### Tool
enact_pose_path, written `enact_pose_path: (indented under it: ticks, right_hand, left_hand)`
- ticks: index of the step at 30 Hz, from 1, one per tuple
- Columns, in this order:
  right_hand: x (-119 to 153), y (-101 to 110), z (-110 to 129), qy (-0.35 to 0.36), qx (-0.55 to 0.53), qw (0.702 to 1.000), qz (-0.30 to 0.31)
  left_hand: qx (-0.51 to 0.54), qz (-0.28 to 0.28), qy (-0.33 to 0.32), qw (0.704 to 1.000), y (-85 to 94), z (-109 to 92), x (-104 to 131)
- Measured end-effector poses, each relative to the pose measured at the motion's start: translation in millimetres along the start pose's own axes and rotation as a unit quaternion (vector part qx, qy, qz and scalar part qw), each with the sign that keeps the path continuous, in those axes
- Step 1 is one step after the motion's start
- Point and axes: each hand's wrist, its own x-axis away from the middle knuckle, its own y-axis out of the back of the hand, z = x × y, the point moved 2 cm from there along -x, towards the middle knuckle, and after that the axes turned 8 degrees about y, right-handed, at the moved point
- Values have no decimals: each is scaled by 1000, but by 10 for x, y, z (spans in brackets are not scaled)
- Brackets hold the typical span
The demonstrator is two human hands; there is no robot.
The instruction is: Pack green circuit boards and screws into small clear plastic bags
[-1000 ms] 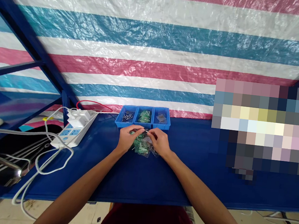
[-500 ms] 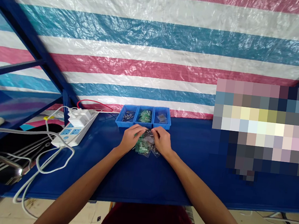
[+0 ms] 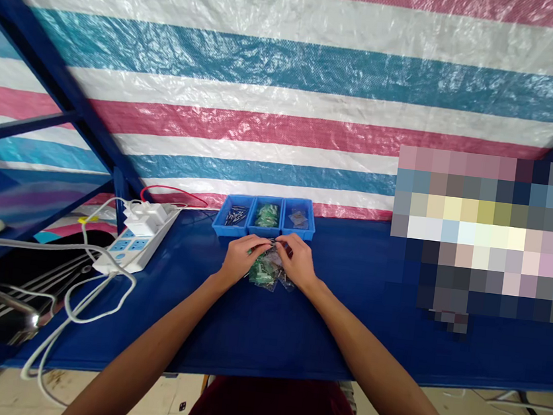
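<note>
My left hand (image 3: 244,256) and my right hand (image 3: 297,258) meet fingertip to fingertip over a pile of small clear and green plastic packets (image 3: 265,271) on the blue table. Both hands are closed in a pinch around something small and dark between them, too small to name. Just beyond them stand three joined blue bins: the left bin (image 3: 215,223) has dark and silvery thin pieces, the middle bin (image 3: 264,231) green packets, the right bin (image 3: 311,226) clear packets.
At the left a white power strip (image 3: 123,260) with plugged-in adapters and looping white cables (image 3: 69,317) lies on the blue table (image 3: 261,339). A striped plastic sheet (image 3: 273,60) hangs behind. The right side is pixelated.
My fingertips have shifted slightly at the top of the pile, and the small dark item between them shows at a flatter angle. The bins and packets look the same.
</note>
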Motion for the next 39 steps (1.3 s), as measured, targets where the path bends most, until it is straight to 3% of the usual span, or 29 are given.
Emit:
enact_pose_path:
  ticks: [8, 13, 20, 27, 34, 39]
  right_hand:
    - [-1, 19, 39, 25, -18, 1000, -3]
    - [-3, 32, 54, 25, -19, 999, -24]
    - [-9, 27, -4, 3, -3, 1000, -16]
    - [-10, 28, 17, 13, 5, 1000, -23]
    - [-23, 28, 50, 6, 22, 1000, -1]
    - [-25, 31, 41, 1, 49, 999, -3]
  left_hand:
    - [29, -34, 77, 996, 23, -1, 8]
    - [45, 2, 139, 989, 1, 64, -18]
    - [-11, -12, 73, 997, -5, 21, -8]
    - [-4, -52, 36, 998, 43, -71, 7]
    - [89, -15, 107, 990, 18, -53, 4]
    - [212, 19, 171, 962, 9, -53, -5]
